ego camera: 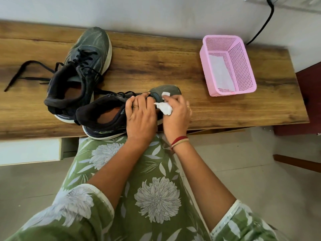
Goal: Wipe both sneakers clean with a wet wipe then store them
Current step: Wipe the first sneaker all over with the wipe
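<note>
two grey-and-black sneakers: the upper-left sneaker [86, 54] and the centre sneaker [104, 122]. one white wet wipe [165, 108], at centre. one pink basket [243, 70], at upper right. two hands: the left hand [140, 117] and the right hand [177, 117], both at centre. one wooden bench [156, 63], across the upper half. one black cable [270, 2], at top right.

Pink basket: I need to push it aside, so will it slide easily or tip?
Probably light: the basket has thin perforated plastic walls. It likely slides easily on the smooth wooden table. Low and wide, it seems unlikely to tip.
</note>
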A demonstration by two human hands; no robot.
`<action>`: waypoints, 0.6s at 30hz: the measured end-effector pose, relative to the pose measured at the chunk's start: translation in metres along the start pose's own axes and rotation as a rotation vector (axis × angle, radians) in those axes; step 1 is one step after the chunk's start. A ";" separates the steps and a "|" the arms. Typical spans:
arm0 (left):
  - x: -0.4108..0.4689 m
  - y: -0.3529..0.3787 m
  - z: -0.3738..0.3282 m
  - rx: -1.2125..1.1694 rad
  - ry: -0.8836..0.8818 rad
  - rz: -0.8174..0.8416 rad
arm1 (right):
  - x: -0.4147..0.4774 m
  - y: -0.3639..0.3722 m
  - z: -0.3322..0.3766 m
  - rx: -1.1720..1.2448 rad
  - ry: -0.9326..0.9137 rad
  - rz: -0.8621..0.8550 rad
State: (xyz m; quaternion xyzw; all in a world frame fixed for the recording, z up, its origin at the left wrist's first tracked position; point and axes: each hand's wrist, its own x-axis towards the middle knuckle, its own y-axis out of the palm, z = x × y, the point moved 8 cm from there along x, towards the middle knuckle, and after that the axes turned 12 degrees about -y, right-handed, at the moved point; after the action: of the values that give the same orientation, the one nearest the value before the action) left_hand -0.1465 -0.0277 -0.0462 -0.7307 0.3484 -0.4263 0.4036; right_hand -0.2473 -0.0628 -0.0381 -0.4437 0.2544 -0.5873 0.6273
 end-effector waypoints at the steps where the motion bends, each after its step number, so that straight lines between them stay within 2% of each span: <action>1: 0.000 -0.001 0.000 -0.001 0.004 -0.010 | -0.005 0.002 0.001 0.036 -0.004 0.002; 4: -0.002 0.000 -0.001 -0.005 0.014 -0.002 | 0.002 -0.011 -0.010 -0.243 -0.150 0.029; 5: -0.002 0.001 -0.001 0.003 0.010 0.003 | 0.006 -0.015 -0.017 -0.303 -0.142 0.020; 8: -0.003 0.003 0.000 -0.002 0.005 -0.004 | -0.001 -0.008 -0.012 -0.189 -0.001 -0.008; 10: -0.002 0.004 0.000 0.003 -0.006 0.005 | -0.009 0.004 -0.001 -0.035 -0.024 -0.001; 11: -0.002 0.005 0.001 0.007 -0.002 0.011 | -0.011 0.004 0.000 -0.053 -0.076 0.012; 13: -0.003 0.004 -0.001 0.007 0.011 0.007 | -0.004 -0.007 -0.005 -0.241 -0.195 0.024; 15: -0.003 0.003 -0.001 0.001 0.012 0.003 | 0.005 -0.015 -0.014 -0.368 -0.216 0.017; 18: -0.003 0.003 -0.001 0.018 -0.002 -0.001 | -0.001 -0.002 -0.007 -0.233 -0.113 0.038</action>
State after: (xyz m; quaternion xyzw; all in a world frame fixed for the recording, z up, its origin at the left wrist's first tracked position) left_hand -0.1489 -0.0269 -0.0492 -0.7277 0.3439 -0.4288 0.4103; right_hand -0.2548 -0.0636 -0.0396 -0.5410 0.2936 -0.5157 0.5960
